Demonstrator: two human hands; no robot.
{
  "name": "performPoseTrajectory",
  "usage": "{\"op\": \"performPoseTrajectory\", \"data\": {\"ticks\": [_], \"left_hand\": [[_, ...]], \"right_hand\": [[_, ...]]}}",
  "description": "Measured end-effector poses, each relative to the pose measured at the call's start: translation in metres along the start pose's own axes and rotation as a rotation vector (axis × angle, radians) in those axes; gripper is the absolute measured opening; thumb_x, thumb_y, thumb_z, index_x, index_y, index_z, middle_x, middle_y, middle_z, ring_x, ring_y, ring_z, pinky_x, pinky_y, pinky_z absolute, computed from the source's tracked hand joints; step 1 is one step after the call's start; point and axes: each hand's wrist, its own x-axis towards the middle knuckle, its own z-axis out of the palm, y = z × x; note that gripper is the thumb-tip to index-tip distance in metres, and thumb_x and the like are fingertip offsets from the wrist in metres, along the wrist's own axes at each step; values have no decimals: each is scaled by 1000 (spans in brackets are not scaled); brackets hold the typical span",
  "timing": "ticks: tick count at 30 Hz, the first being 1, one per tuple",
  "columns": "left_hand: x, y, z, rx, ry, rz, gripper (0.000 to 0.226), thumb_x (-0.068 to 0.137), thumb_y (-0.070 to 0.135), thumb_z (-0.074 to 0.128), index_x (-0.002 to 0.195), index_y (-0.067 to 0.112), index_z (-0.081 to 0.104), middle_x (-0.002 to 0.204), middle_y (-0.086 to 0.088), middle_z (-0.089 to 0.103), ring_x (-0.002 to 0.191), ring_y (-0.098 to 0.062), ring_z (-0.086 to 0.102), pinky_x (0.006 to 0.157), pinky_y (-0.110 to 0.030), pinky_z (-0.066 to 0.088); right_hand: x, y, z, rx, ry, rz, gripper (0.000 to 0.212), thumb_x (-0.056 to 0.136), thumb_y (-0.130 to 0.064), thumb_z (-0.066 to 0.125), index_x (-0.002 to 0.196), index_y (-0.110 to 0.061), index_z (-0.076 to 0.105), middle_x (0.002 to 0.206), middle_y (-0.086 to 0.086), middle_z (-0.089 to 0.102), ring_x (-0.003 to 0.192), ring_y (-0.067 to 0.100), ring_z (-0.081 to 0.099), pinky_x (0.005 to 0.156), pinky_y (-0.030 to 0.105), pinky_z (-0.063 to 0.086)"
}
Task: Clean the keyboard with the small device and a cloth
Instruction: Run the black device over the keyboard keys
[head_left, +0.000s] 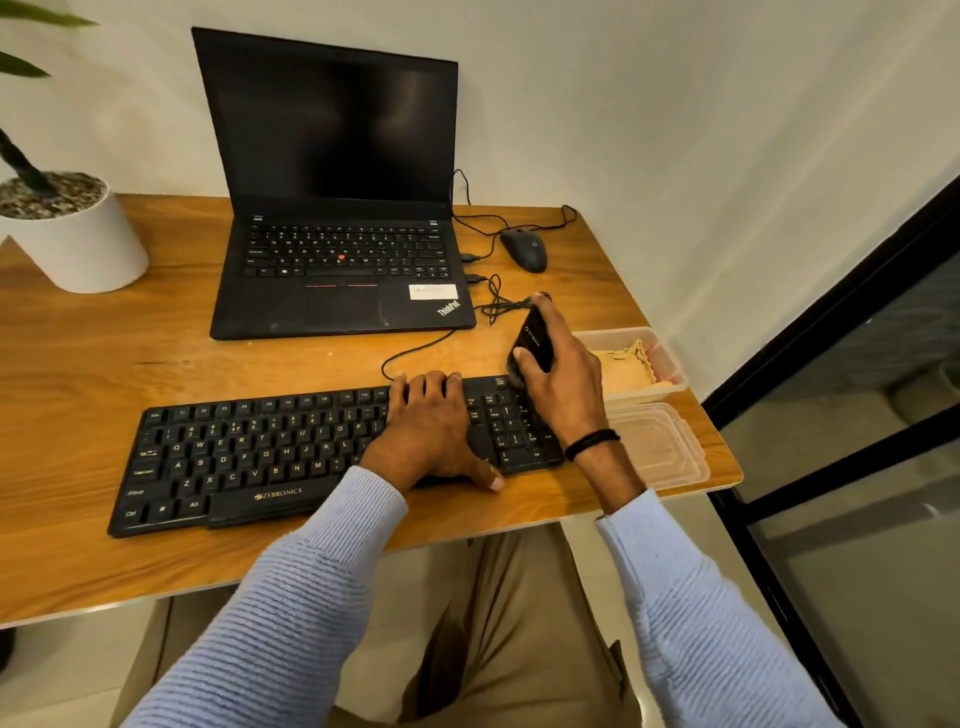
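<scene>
A black Zebronics keyboard (249, 457) lies across the front of the wooden desk (104, 374). My left hand (431, 431) rests flat on its right half, fingers spread over the keys, holding nothing. My right hand (561, 384) grips a small black device (532, 340) with a brush end, tilted down onto the top right corner of the keyboard above the number pad. A yellow cloth (626, 369) lies in a clear plastic box (670, 358) just right of my right hand.
A black laptop (337, 208) stands open behind the keyboard, with a wired mouse (524, 250) and cables to its right. A clear lid (660, 447) lies at the desk's right edge. A white plant pot (72, 234) stands at the far left.
</scene>
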Motion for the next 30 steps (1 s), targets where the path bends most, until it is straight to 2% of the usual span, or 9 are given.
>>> {"op": "performPoseTrajectory", "data": {"ticks": [3, 6, 11, 15, 18, 19, 24, 27, 30], "left_hand": [[0, -1, 0, -14, 6, -1, 146, 52, 82, 75, 157, 12, 3, 161, -11, 15, 151, -32, 7, 122, -54, -8], [0, 0, 2, -15, 7, -4, 146, 52, 82, 75, 157, 12, 3, 161, -12, 15, 151, -32, 8, 122, -55, -8], [2, 1, 1, -4, -7, -5, 147, 51, 83, 75, 157, 11, 3, 162, -13, 14, 151, -35, 7, 122, -57, -6], [1, 0, 1, 8, -1, 0, 147, 52, 84, 74, 157, 9, 4, 161, -14, 15, 151, -34, 8, 121, -57, -8], [2, 1, 1, -2, -6, -2, 146, 52, 82, 76, 157, 9, 4, 162, -13, 14, 151, -34, 7, 121, -57, -9], [2, 1, 1, -5, -9, -4, 146, 52, 82, 76, 157, 10, 4, 162, -13, 14, 151, -34, 7, 121, -57, -9], [2, 2, 1, -13, -9, -7, 145, 52, 80, 77, 157, 10, 5, 161, -14, 15, 151, -34, 7, 122, -56, -7], [2, 3, 0, -11, -17, -11, 145, 52, 80, 78, 157, 11, 4, 162, -13, 14, 151, -34, 7, 122, -56, -7], [2, 3, 0, -12, -23, -7, 145, 54, 79, 78, 157, 10, 3, 162, -14, 13, 151, -35, 7, 122, -56, -7]], "right_hand": [[-14, -4, -8, -105, 5, 30, 61, 89, -22, 62, 143, -31, 37, 107, 7, 66, 98, 22, 62, 90, 35, 52], [-19, -3, -39, -208, -113, 110, 61, 83, -25, 69, 140, -30, 46, 115, 5, 66, 105, 21, 60, 94, 33, 49], [-2, -11, -26, 54, 50, 86, 66, 88, -24, 67, 145, -34, 36, 122, 3, 62, 108, 10, 57, 92, 25, 47], [-11, -7, -11, -186, -27, 26, 58, 90, -27, 61, 143, -32, 38, 104, 8, 68, 97, 24, 63, 87, 31, 50], [-5, -7, -35, -371, -181, 58, 59, 85, -29, 67, 140, -30, 45, 117, 7, 66, 109, 26, 58, 96, 36, 46], [-2, -10, -42, -369, -202, 53, 60, 84, -29, 69, 139, -30, 46, 120, 6, 65, 111, 24, 58, 97, 35, 46], [2, -17, -21, -100, -29, -7, 63, 89, -24, 65, 144, -34, 37, 120, 5, 65, 107, 18, 61, 91, 27, 48], [-9, -10, -17, -183, -66, 41, 58, 89, -27, 63, 142, -32, 40, 110, 7, 68, 100, 23, 63, 91, 33, 50], [-21, -13, -45, -361, -236, 80, 57, 84, -28, 67, 138, -31, 47, 121, 6, 65, 111, 25, 58, 97, 34, 46]]}}
